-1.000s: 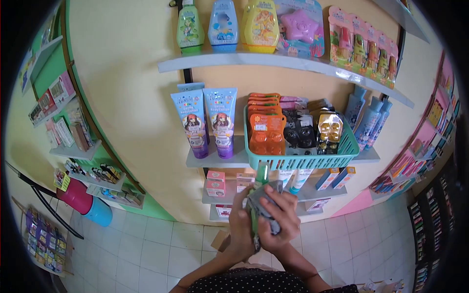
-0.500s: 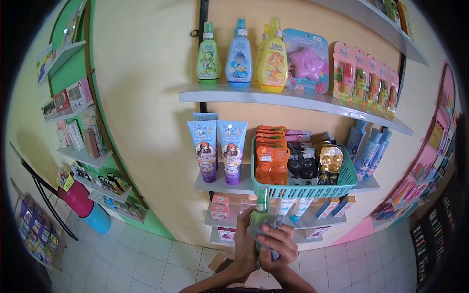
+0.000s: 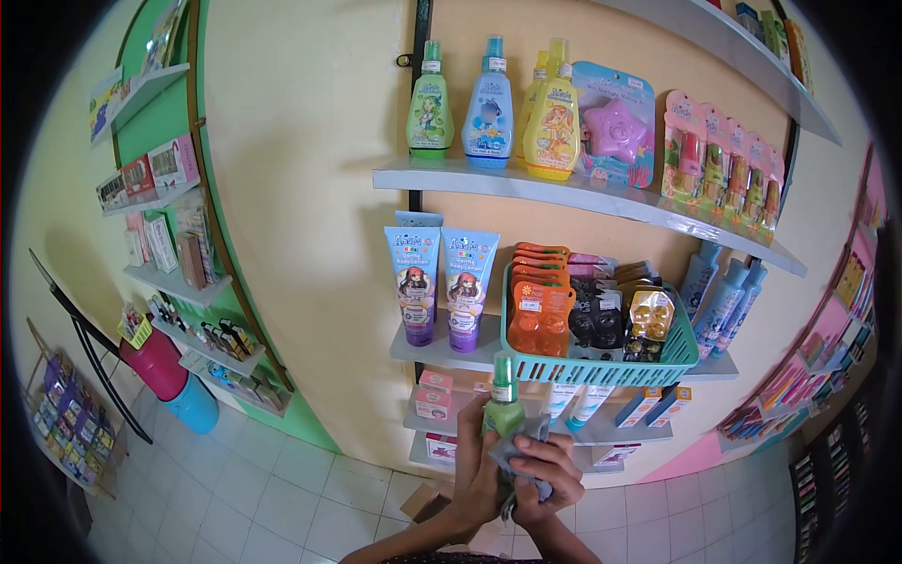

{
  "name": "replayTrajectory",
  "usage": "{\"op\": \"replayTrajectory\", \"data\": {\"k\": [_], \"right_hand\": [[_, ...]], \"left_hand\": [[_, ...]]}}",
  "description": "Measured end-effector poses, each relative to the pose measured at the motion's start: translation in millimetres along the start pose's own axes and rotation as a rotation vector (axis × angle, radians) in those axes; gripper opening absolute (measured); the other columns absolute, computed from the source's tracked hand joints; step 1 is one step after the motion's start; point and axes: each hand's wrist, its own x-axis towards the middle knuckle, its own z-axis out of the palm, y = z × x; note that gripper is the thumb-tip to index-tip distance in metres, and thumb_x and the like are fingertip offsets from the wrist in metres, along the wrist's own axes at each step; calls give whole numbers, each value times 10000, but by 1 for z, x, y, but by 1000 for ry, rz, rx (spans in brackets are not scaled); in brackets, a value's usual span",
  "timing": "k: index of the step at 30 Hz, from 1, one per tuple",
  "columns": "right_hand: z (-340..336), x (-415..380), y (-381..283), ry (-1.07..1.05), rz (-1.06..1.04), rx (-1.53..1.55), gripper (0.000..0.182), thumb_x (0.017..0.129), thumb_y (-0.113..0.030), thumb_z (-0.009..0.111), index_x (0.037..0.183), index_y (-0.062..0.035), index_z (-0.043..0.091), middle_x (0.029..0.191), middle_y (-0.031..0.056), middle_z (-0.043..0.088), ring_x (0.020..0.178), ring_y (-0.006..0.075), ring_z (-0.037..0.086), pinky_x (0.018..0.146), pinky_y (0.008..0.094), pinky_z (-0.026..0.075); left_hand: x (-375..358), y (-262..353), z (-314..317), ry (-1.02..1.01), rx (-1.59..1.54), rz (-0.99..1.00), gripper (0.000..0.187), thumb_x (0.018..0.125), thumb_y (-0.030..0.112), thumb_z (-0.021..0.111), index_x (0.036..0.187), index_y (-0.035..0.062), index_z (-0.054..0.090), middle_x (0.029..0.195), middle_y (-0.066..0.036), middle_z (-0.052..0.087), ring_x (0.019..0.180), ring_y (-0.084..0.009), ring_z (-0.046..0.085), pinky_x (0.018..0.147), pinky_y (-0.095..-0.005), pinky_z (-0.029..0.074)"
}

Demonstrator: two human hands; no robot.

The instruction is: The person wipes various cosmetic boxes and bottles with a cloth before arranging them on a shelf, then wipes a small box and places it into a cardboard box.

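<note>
Low in the middle of the head view, a green spray bottle stands upright with its cap showing above my fingers. My left hand is wrapped round its body from the left. In my right hand is a bunched grey cloth, pressed against the front of the bottle. The bottle's lower part is hidden by the cloth and my fingers. Just beyond it, on the middle shelf, is a teal basket of orange and black capsule packs, with two blue-and-purple lotion tubes to its left.
Green, blue and yellow spray bottles line the upper shelf, beside a card with a pink star. Small boxes and white tubes sit on the lower shelf. A cardboard box lies on the tiled floor.
The view has shifted, so the shelves appear farther right. More of the bottle's green body shows now, and the cloth has moved slightly down and right across it.
</note>
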Motion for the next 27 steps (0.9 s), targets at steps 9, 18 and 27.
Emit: {"op": "replayTrajectory", "data": {"k": [9,18,27], "right_hand": [[-9,-7,-6,-253,551,75,463,539,-129,734,932,11,533,741,83,585,647,123,553,601,266,450],[-22,-25,-21,-32,839,525,456,623,-191,707,944,42,483,792,77,574,708,125,548,645,249,445],[-31,-27,-34,76,825,439,472,640,-221,705,945,49,466,772,95,574,688,144,566,623,257,461]], "left_hand": [[5,42,-12,-192,249,11,504,783,293,552,1123,-18,347,1014,-142,439,960,-220,443,797,-323,367],[124,113,-23,70,711,506,275,758,248,545,928,34,512,835,-95,562,805,-264,552,717,-353,412],[307,135,-47,29,949,410,572,655,450,633,937,-35,523,833,-151,595,748,-231,581,692,-314,451]]}}
